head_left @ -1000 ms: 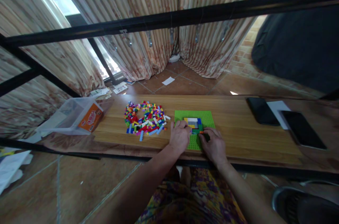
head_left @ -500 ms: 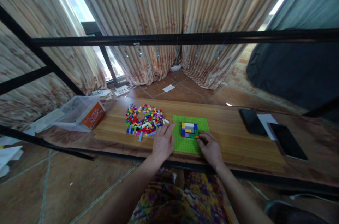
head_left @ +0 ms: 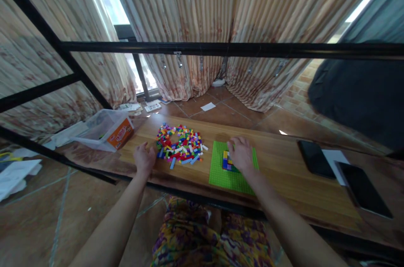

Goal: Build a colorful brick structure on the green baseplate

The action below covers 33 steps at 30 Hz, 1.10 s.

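One long wooden surface (head_left: pixel 290 174) carries, as we see it, a green baseplate (head_left: pixel 224 180) and, to the left of this, a spread pile of small coloured bricks (head_left: pixel 184 149). Of the two hands, we find the right hand (head_left: pixel 241 155) over the baseplate with its fingers bent downward, and the left hand (head_left: pixel 144 158) just beside the pile's left edge with its fingers loosely curled; we cannot tell whether either grasps a brick. Smaller still, we note the built brick structure (head_left: pixel 225 161) on the baseplate, partly hidden beneath the right hand.
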Each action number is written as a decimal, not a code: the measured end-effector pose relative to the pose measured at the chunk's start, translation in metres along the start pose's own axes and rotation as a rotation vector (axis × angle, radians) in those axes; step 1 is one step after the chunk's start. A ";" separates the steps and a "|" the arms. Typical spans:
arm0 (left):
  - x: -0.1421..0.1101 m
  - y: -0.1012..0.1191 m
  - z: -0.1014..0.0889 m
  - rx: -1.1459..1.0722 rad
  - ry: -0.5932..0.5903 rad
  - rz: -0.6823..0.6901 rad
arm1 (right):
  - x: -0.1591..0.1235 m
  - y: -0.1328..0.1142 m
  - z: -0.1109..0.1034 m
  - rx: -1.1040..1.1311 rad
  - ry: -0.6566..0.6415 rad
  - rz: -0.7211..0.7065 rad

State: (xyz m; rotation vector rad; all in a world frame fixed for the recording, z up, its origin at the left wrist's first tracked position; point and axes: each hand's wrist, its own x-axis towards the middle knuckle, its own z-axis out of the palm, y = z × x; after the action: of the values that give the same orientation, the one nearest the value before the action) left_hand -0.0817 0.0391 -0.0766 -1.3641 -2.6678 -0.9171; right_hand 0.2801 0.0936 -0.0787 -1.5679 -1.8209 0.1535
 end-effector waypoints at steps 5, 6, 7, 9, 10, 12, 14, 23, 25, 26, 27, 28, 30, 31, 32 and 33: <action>0.014 -0.004 0.014 0.037 -0.003 -0.014 | -0.008 -0.002 0.025 -0.129 -0.064 -0.015; 0.017 -0.005 0.016 0.047 -0.004 -0.016 | -0.011 0.000 0.028 -0.177 -0.075 -0.010; 0.019 -0.007 0.019 0.057 -0.004 -0.018 | -0.012 0.002 0.029 -0.223 -0.085 -0.006; 0.024 -0.011 0.023 0.077 -0.002 -0.016 | -0.014 0.006 0.031 -0.281 -0.108 -0.007; 0.025 -0.013 0.026 0.088 0.000 -0.013 | -0.013 0.008 0.032 -0.296 -0.123 -0.009; 0.027 -0.015 0.031 0.105 0.004 -0.002 | -0.013 0.009 0.033 -0.319 -0.150 -0.012; 0.027 -0.016 0.035 0.118 0.005 0.013 | -0.013 0.010 0.032 -0.330 -0.162 -0.014; 0.026 -0.015 0.039 0.151 -0.005 0.045 | -0.011 0.011 0.034 -0.316 -0.184 -0.037; 0.026 -0.015 0.039 0.154 -0.010 0.052 | -0.006 0.007 0.037 -0.309 -0.179 -0.036; 0.026 -0.015 0.039 0.155 -0.011 0.054 | -0.004 0.004 0.038 -0.305 -0.183 -0.036; 0.026 -0.015 0.039 0.155 -0.011 0.056 | -0.001 0.001 0.039 -0.299 -0.190 -0.036; 0.026 -0.015 0.038 0.153 -0.010 0.056 | 0.001 -0.003 0.039 -0.290 -0.190 -0.039; 0.026 -0.013 0.038 0.148 -0.003 0.055 | 0.001 -0.014 0.037 -0.249 -0.161 -0.081; 0.026 -0.013 0.038 0.145 0.001 0.054 | -0.001 -0.020 0.036 -0.210 -0.142 -0.131; 0.025 -0.013 0.038 0.142 0.003 0.055 | -0.004 -0.028 0.034 -0.161 -0.134 -0.202; 0.025 -0.012 0.037 0.139 0.005 0.055 | -0.008 -0.036 0.033 -0.099 -0.147 -0.291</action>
State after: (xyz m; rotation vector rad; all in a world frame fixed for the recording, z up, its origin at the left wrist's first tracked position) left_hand -0.0971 0.0710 -0.1072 -1.3951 -2.6193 -0.7137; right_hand 0.2315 0.0883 -0.0876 -1.3676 -2.1791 0.0436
